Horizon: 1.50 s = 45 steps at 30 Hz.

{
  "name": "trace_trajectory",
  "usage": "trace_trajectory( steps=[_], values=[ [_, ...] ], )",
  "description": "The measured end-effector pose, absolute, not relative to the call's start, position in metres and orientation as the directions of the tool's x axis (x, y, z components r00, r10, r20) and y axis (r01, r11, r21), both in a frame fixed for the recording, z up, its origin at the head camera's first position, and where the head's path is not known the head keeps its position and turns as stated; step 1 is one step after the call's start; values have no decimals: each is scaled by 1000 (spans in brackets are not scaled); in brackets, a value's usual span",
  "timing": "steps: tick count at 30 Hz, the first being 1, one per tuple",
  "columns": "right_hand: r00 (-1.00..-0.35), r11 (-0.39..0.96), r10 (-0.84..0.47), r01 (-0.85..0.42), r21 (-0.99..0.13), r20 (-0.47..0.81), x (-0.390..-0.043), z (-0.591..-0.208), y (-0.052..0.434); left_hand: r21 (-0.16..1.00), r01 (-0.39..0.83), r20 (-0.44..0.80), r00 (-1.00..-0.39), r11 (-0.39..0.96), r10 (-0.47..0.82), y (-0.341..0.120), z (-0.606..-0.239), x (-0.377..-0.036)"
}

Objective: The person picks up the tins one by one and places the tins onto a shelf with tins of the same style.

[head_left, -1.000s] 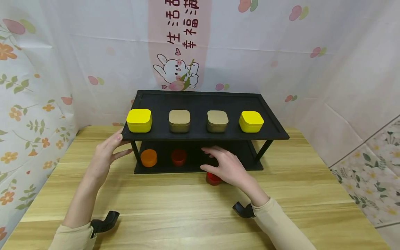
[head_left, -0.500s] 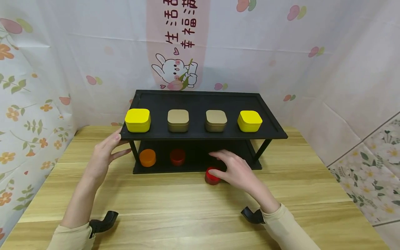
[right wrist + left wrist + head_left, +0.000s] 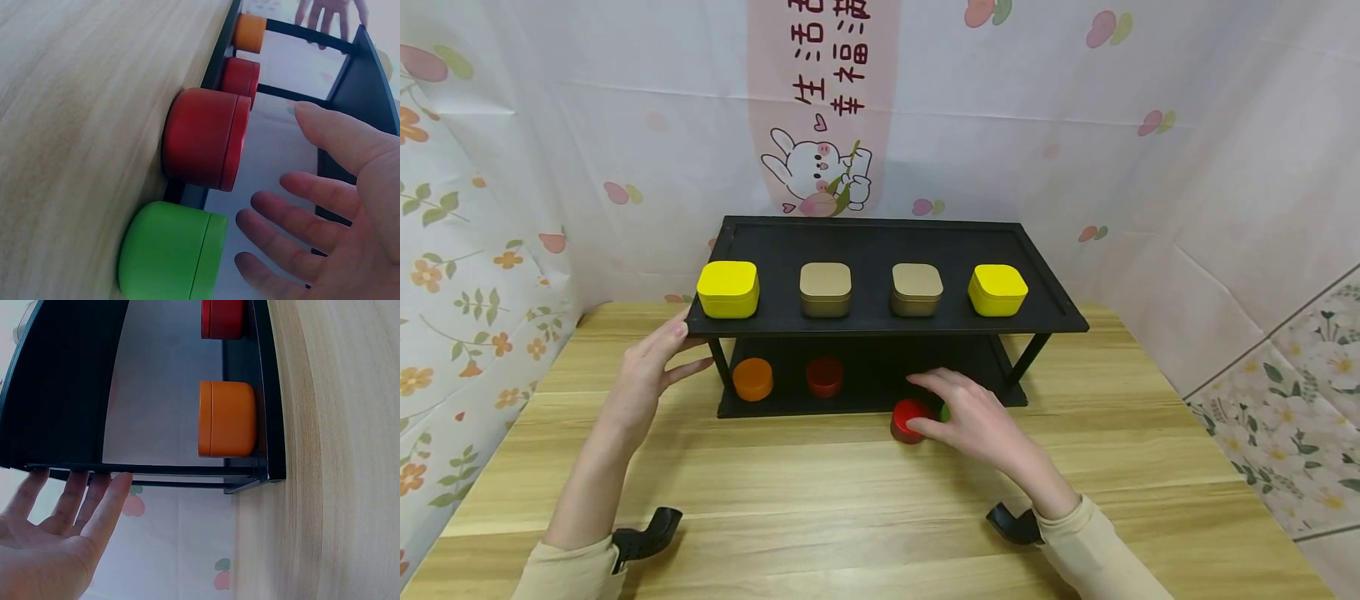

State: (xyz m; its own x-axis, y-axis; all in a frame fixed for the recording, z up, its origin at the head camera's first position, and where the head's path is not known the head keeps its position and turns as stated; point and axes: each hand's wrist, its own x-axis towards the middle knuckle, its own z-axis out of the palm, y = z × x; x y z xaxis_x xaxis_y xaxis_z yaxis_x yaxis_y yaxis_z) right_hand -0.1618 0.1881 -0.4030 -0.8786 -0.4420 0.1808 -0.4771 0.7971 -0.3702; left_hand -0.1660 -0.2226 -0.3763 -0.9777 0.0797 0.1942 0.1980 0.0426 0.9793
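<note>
Shelf unit [image 3: 880, 250], black, two tiers, standing on a wooden bench [image 3: 850, 492] against a flower-printed backdrop [image 3: 1075, 125].

Top tier, front row, left to right: yellow square tin [image 3: 727, 288]; gold square tin [image 3: 825, 289]; second gold square tin [image 3: 917, 289]; second yellow square tin [image 3: 997, 290]. All upright, spaced apart.

Lower tier: orange round tin [image 3: 752, 379] at the left end, dark red round tin [image 3: 824, 377] just to its right, apart from it. Both appear again in the left wrist view, the orange one [image 3: 227, 419] nearer the shelf end, the dark red one [image 3: 223, 319] beyond it.

Bench, against the front edge of the lower tier: red round tin [image 3: 908, 419], lid on, and green round tin [image 3: 172, 257] just beside it; the green one is almost wholly hidden behind the hand in the head view. Whether the two touch cannot be told.

Right hand [image 3: 973, 415]: over these two tins, fingers [image 3: 284, 219] spread and relaxed, gripping nothing; thumb tip at the red tin's side in the head view, the wrist view showing the palm standing off from both tins.

Left hand [image 3: 651, 372]: at the left end of the shelf unit, fingers [image 3: 94, 497] straight, tips resting against the edge of the top tier, holding nothing.
</note>
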Motion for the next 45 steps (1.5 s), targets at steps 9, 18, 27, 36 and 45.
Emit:
trace_trajectory(
  steps=[9,18,27,36,45],
  values=[
    [-869,797,-468,-494,-348,161,-161,-406,189,979,196,192,-978,49,83,-222,-376,-166],
    [-862,803,-490,-504,-316,131,-161,-409,190,980,194,189,-978,49,85,-222,-376,-166],
    [-863,810,-498,-500,-306,90,-163,-413,190,981,185,180,-980,56,82,-222,-376,-166],
    [-865,810,-497,-492,-319,74,-164,-416,188,981,187,182,-980,59,80,-222,-376,-167],
    [-873,815,-484,-477,-329,67,-164,-417,186,980,187,181,-980,70,81,-223,-376,-167]
  ],
)
